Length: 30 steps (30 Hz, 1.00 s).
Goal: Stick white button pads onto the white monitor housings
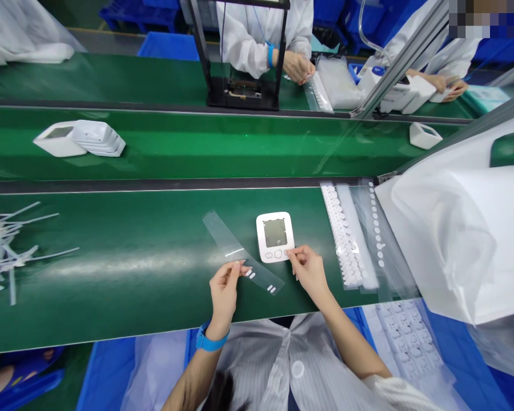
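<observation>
A white device faceplate with a grey window and oval button outlines lies flat on the green table. My right hand pinches at its lower right corner. A clear plastic strip with small white oval stickers lies slanted to the left of the faceplate. My left hand is closed in a pinch on the strip's near edge.
Sheets of small white round stickers lie right of the faceplate, beside a large white plastic bag. White plastic offcuts sit far left. White housings ride the conveyor beyond. Other people's hands work across the line.
</observation>
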{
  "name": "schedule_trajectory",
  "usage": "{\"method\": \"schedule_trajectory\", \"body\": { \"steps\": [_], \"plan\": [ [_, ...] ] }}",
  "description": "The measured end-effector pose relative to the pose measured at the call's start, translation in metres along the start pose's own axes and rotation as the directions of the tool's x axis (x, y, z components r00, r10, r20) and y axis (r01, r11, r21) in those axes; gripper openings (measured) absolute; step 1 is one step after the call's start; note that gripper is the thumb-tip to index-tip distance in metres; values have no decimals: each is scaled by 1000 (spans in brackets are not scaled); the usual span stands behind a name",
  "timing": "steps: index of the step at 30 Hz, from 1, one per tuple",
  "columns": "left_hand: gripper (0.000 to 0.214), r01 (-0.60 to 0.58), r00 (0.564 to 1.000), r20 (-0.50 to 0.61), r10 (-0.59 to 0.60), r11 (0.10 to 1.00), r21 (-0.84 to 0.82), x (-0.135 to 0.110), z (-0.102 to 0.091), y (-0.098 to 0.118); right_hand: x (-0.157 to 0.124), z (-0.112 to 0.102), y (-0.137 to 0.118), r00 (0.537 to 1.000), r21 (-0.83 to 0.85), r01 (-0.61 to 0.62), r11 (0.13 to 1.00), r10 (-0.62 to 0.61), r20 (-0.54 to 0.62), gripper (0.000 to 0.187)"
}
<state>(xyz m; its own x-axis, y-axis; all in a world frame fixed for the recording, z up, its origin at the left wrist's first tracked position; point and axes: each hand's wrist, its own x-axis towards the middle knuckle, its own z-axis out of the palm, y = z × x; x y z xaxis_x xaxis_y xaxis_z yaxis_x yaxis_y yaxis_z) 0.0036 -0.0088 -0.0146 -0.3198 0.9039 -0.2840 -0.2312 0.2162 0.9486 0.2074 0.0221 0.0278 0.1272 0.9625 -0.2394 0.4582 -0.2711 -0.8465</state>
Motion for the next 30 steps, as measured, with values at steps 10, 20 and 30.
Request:
{"method": "schedule_trajectory", "body": {
  "steps": [10,20,30],
  "plan": [
    [26,-9,1000,-2,9,1000,28,0,-1,0,6,-1,13,996,254,-72,965,56,70,35],
    [24,-29,994,106,23,998,58,-1,0,3,11,2,17,997,262,-71,962,63,36,39],
    [28,-205,937,336,93,926,316,-8,11,16,12,-3,14,996,177,-70,982,58,70,47]
  ]
}}
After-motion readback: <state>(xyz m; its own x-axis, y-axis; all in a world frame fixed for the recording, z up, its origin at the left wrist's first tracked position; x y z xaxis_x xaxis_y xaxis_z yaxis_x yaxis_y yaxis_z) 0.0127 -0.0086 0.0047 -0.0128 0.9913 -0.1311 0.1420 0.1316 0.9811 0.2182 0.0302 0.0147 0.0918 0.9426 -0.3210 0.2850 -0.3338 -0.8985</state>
